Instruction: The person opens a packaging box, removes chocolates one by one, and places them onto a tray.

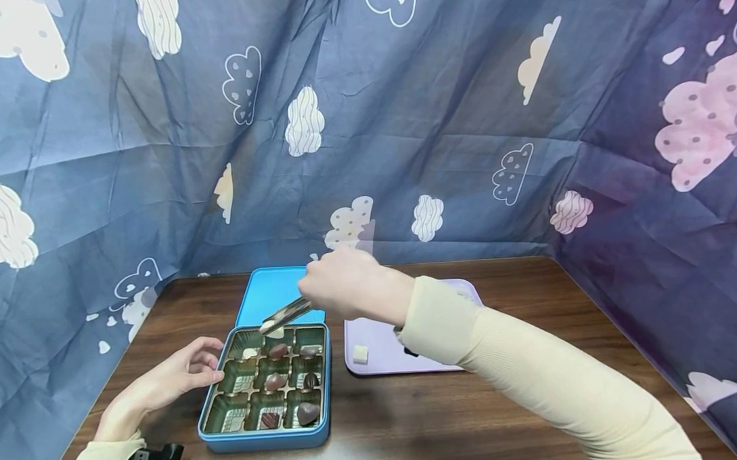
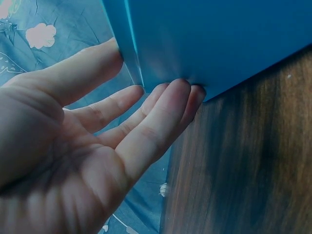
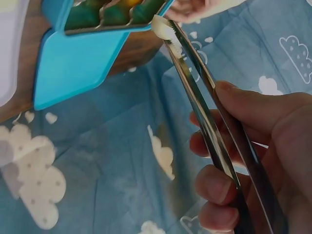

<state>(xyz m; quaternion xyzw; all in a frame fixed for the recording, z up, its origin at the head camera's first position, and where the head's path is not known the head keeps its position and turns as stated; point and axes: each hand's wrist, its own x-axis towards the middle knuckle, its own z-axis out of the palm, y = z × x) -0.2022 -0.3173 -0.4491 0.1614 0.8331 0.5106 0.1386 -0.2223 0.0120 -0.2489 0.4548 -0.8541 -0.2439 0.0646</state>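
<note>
A blue tin (image 1: 266,442) holds a divided gold-green tray (image 1: 230,385). My right hand (image 1: 348,281) grips metal tongs (image 1: 286,315) whose tips pinch a white chocolate (image 3: 164,28) above the tray's back row. My left hand (image 1: 178,372) is at the tin's left side; in the left wrist view its extended fingers touch the tin wall. Brown chocolates, among them a striped one (image 1: 269,419) and a dark one (image 1: 308,413), lie in the middle and right columns. A pale piece (image 1: 249,354) lies in the back left compartment. The front left and middle left compartments hold nothing.
Behind the tin lies a bright blue lid (image 1: 279,287). To its right a lilac tray (image 1: 378,334) bears a white cube (image 1: 360,354), and my right forearm partly covers that tray. Blue cloud-patterned cloth (image 1: 366,155) hangs around the brown wooden table (image 1: 515,414).
</note>
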